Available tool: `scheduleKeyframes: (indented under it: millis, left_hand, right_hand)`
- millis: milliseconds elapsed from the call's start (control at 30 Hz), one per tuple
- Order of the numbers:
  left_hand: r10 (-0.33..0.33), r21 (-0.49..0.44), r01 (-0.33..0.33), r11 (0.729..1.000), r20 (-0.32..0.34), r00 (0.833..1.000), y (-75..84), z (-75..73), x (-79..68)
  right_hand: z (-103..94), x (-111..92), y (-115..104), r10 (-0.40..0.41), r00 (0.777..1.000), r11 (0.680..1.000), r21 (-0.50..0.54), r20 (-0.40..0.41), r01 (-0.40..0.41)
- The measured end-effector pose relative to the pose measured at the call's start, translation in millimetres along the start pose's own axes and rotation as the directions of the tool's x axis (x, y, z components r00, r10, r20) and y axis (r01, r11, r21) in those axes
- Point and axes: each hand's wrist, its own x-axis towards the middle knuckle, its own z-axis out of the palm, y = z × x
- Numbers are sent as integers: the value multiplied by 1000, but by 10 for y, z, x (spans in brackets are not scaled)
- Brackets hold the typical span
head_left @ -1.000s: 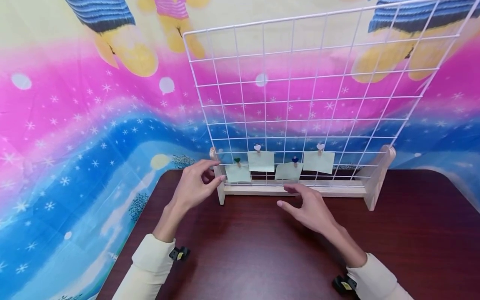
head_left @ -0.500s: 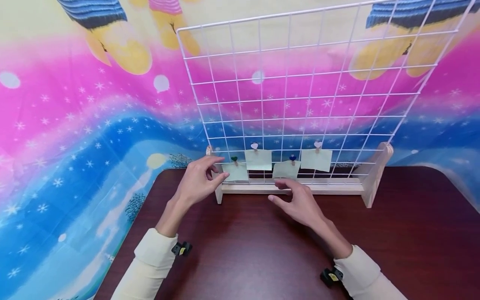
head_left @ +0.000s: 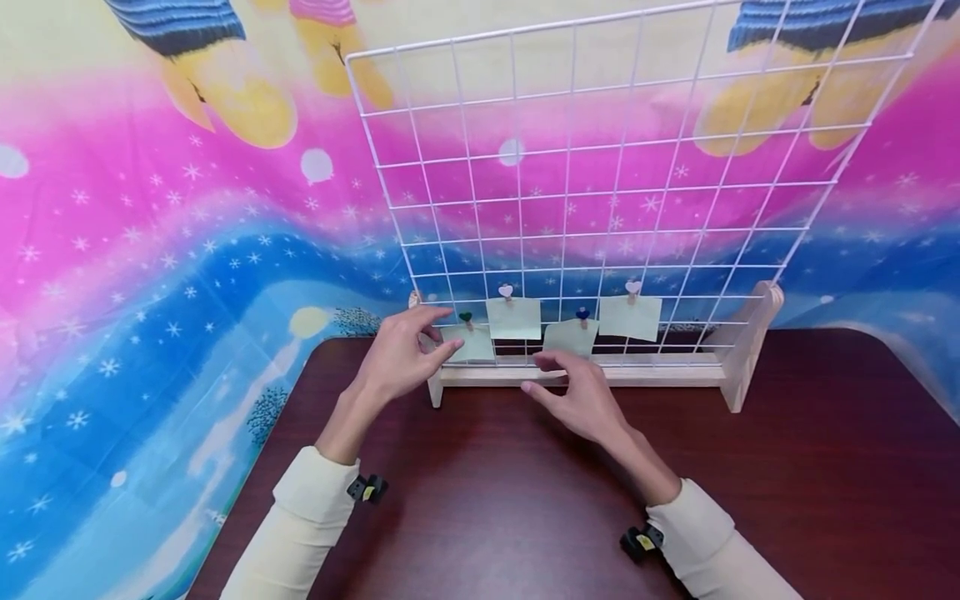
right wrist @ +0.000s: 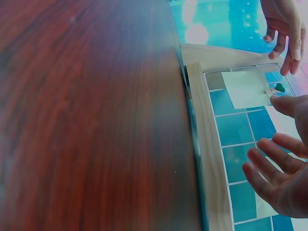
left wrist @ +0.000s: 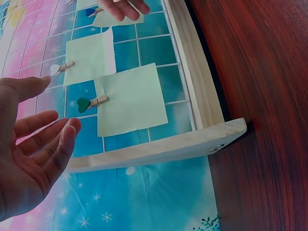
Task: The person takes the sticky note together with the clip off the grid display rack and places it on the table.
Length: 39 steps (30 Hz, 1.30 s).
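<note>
Several pale green paper notes hang low on a white wire grid [head_left: 525, 200], each under a small wooden clip with a heart on it. My left hand [head_left: 401, 354], fingers loosely bent and holding nothing, is beside the leftmost note [left wrist: 132, 101] and its green heart clip [left wrist: 89, 102]. To its right, my right hand [head_left: 581, 396] hovers in front of the note with the blue heart clip [head_left: 582, 314], thumb and fingers apart. Two white heart clips, a left one [head_left: 506, 292] and a right one [head_left: 633, 288], pin the higher notes.
A wooden stand [head_left: 746, 350] holds the grid upright on a dark red-brown table [head_left: 480, 500]. Behind hangs a pink and blue patterned cloth [head_left: 187, 250]. Each wrist wears a small black camera.
My right hand has moved left along the stand's base, nearer the left hand. The left hand has shifted slightly right, towards the leftmost note. The notes stay clipped to the grid.
</note>
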Motion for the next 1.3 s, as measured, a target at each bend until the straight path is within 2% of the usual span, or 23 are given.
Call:
scheduleKeyframes:
  millis: [233, 467, 733, 900, 1300]
  left_hand:
    - [19, -19, -19, 1000, -4, 1000, -26, 36, 51]
    - [3, -5, -3, 1000, -5, 1000, -46, 89, 60]
    - [28, 10, -27, 1000, -38, 999, -47, 110, 61]
    - [62, 0, -62, 998, -24, 998, -25, 132, 110]
    - [79, 35, -78, 996, -19, 997, 27, 174, 151]
  right_hand:
    - [125, 62, 18, 15, 1000, 998, 61, 1, -15]
    - [261, 112, 12, 43, 999, 989, 138, 23, -46]
    - [340, 172, -25, 54, 998, 988, 145, 28, -58]
    - [390, 228, -33, 62, 998, 984, 164, 27, -66]
    - [544, 337, -76, 74, 997, 972, 222, 29, -79]
